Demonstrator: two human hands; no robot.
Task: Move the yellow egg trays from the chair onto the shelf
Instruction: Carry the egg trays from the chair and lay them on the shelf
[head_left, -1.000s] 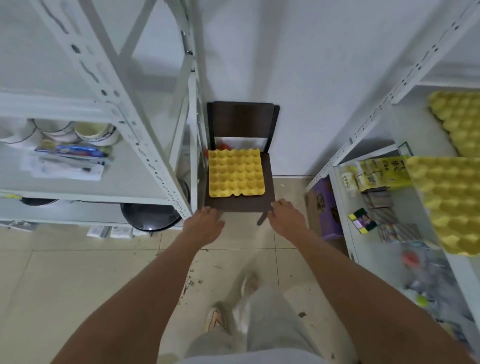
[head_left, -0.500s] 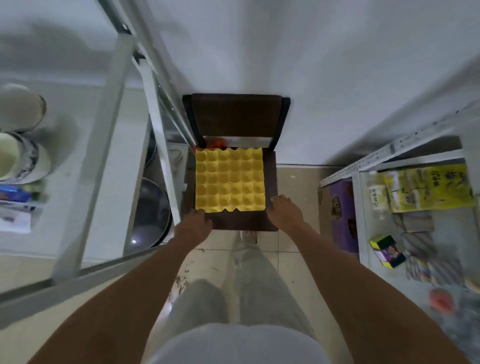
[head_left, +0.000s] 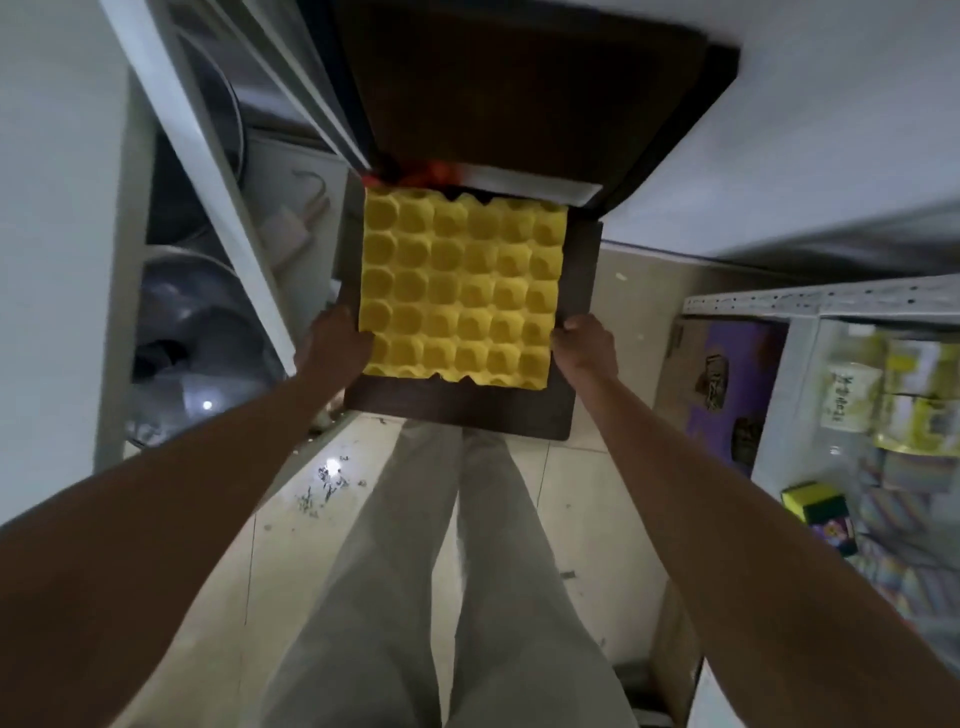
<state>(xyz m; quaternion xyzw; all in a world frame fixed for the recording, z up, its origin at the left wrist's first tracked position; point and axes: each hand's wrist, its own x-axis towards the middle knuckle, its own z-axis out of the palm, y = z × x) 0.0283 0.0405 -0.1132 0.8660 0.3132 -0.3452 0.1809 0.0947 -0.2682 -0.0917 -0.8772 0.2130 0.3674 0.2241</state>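
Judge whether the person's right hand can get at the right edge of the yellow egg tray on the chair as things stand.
Probably yes: the right hand is already at the right edge of the yellow egg tray, near its front corner, with nothing between them on the chair.

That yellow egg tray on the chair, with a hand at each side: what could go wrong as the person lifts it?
1. The left hand and right hand touch only the near corners of the yellow egg tray, so its far end could sag or tip.
2. The shelf post stands close on the left; the tray might knock it on the way up.
3. Something orange lies behind the tray and could get dragged along.
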